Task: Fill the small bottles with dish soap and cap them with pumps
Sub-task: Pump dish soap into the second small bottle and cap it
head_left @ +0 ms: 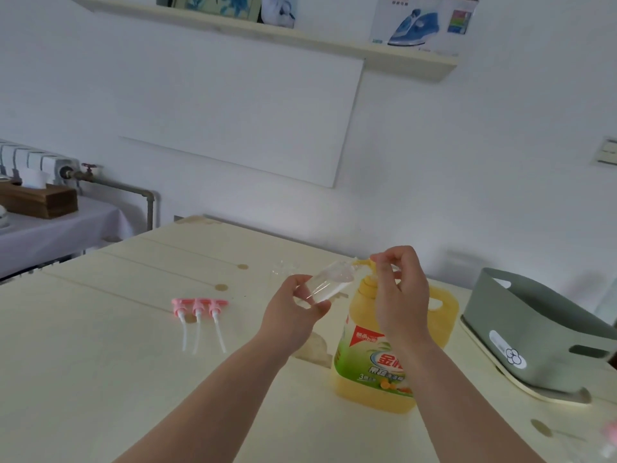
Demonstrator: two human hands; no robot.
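Observation:
My left hand (293, 305) grips a small clear bottle (329, 284), tilted with its mouth up against the yellow pump spout of the big dish soap jug (370, 369). My right hand (402, 289) rests on top of the jug's pump head, fingers curled over it. The jug is yellow with a green and red label and stands on the pale table (133, 379). Three pink pumps (198, 309) with white tubes lie in a row to the left. Another clear bottle (282, 269), faint, lies behind my left hand.
A grey-green plastic basket (534, 332) sits on a cream tray at the right. Something pink shows blurred at the table's right edge (609, 432). A side table with a tissue box (36, 198) stands far left, and a shelf runs above.

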